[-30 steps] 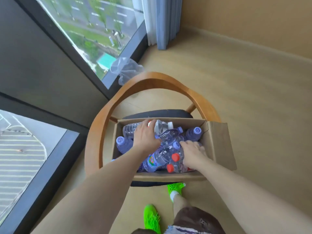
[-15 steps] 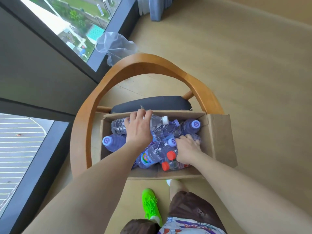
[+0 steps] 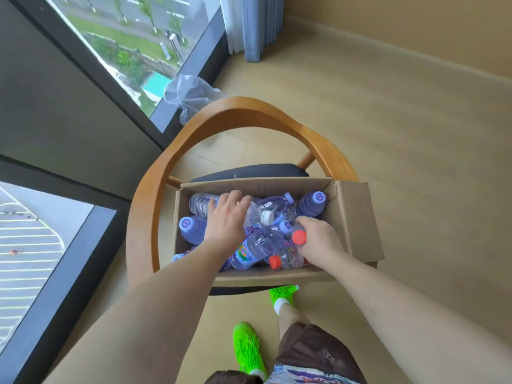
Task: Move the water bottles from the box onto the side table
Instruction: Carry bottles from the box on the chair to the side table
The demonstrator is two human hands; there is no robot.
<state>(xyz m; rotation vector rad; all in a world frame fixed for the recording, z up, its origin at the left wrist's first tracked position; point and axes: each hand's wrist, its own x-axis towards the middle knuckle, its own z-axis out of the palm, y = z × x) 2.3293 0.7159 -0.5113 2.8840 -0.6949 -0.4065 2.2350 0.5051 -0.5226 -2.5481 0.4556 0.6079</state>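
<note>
- Since the earlier frame, the right hand has closed on a clear red-capped plastic bottle and begun lifting it.
- Left hand curls over a clear white-capped plastic bottle.
- Both bottles remain inside the brown cardboard box at frame centre; no side table shows.

We see a room with a pale wooden floor and a beige wall with a low baseboard on the right. On the left is a big window in a dark frame; daylight comes through it, and outside are grass and trees. A blue-grey curtain hangs in the corner. A wooden chair with a curved back and dark seat stands near the window. A crumpled clear plastic bag lies behind it.
</note>
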